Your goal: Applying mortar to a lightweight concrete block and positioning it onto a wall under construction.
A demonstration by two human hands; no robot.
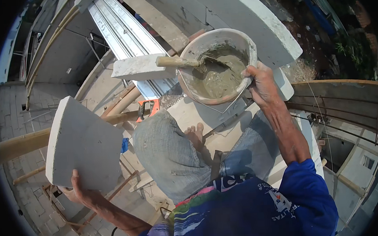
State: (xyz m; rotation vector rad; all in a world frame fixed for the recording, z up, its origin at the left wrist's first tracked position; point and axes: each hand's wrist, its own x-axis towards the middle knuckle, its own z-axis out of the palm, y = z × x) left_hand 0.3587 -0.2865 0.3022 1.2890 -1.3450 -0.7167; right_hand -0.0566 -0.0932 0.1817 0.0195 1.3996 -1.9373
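Observation:
At the left, my left hand (78, 190) grips the lower edge of a cut grey lightweight block (85, 144), its thumb on the broad face and its fingers hidden behind. My right hand (262, 82) is closed on the right rim of a round bucket (190, 88), which is tilted toward me. Wet grey mortar (224, 76) lies in the bucket. A trowel with a wooden handle (174, 62) rests in it, its blade partly sunk in the mortar and its handle sticking out over the left rim.
Behind the bucket runs a light block wall (252, 19). Left of it are a loose block piece (136, 68) and long silvery metal channels (125, 35). An orange-handled saw (148, 108) lies by my knee. A bamboo pole (22, 144) crosses at left, above a much lower paved level.

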